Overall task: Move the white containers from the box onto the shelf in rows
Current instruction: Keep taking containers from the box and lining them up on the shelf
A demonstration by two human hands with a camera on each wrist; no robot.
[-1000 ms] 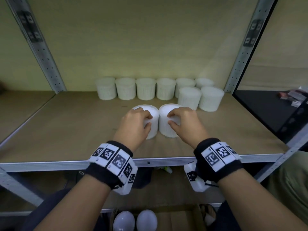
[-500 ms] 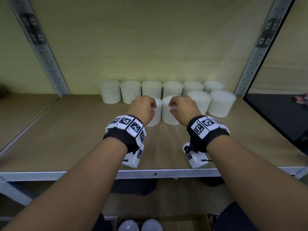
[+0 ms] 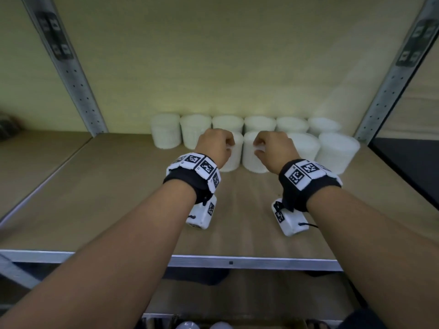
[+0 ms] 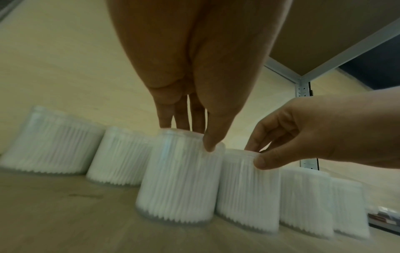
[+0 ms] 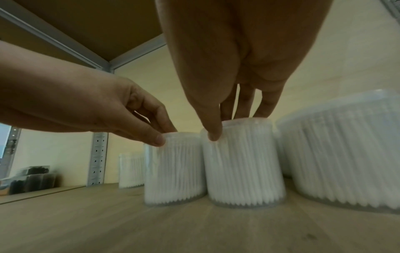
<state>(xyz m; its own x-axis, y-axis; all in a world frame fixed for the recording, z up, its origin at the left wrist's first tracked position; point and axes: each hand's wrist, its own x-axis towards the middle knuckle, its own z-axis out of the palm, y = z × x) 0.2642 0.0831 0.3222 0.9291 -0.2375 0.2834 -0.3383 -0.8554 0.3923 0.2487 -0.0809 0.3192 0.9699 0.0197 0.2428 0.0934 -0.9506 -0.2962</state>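
Head view shows both arms reaching onto the wooden shelf (image 3: pixel 99 193), each hand on top of one white container in the front row. The left hand (image 3: pixel 215 148) pinches the rim of the left container (image 4: pixel 179 184) between thumb and fingers; the right hand (image 3: pixel 273 148) pinches the right container (image 5: pixel 244 164) the same way. Both containers stand upright on the shelf board, touching each other. Right of them stand two more front-row containers (image 3: pixel 337 153), and a back row of six (image 3: pixel 228 123) lines the rear wall. Each wrist carries a marker band (image 3: pixel 197 167).
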